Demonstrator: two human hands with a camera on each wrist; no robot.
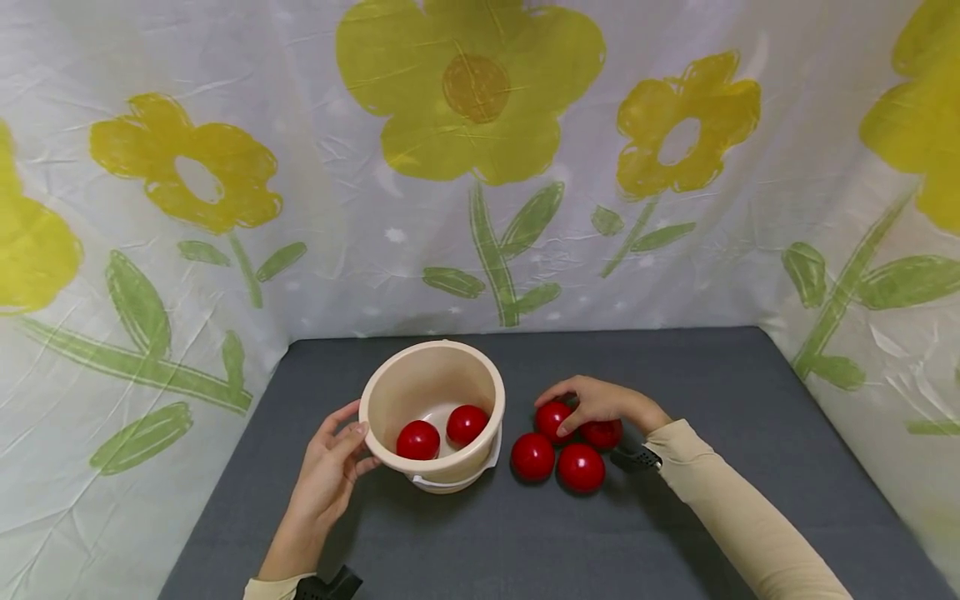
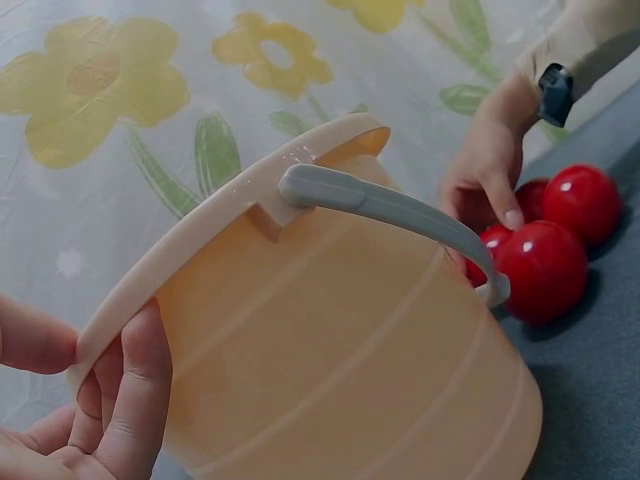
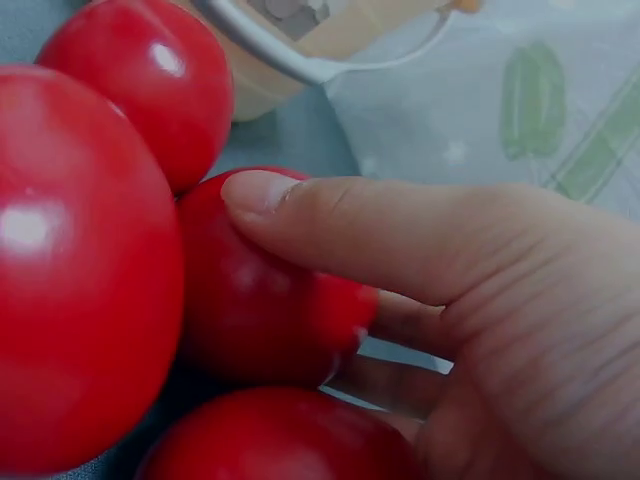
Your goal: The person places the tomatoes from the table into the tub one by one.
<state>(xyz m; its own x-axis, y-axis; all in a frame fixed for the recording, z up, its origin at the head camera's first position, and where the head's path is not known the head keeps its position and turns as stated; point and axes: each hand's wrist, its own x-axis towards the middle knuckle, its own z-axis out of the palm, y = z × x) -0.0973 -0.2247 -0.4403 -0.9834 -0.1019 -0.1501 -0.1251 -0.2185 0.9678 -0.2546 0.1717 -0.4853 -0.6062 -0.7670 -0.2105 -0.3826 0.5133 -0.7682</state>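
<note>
My left hand (image 1: 328, 471) holds the rim of a cream bucket (image 1: 422, 379), thumb over the edge and fingers beneath it, as the left wrist view shows. Two glossy red balls (image 1: 418, 440) lie inside on the bucket's bottom. To the right of the bucket, my right hand (image 1: 600, 400) grips a red ball (image 3: 260, 290) between thumb and fingers. That ball sits in a cluster with several others, among them a front-left ball (image 1: 532, 457), a front ball (image 1: 581, 467) and one partly under the wrist (image 1: 602, 434). A pale handle (image 2: 400, 215) hangs down the bucket's near side.
Dark grey cloth covers the table (image 1: 480, 550). A white curtain (image 1: 330, 250) with yellow flowers stands behind it and along both sides. Each wrist wears a black band, such as the right wristband (image 1: 636, 458).
</note>
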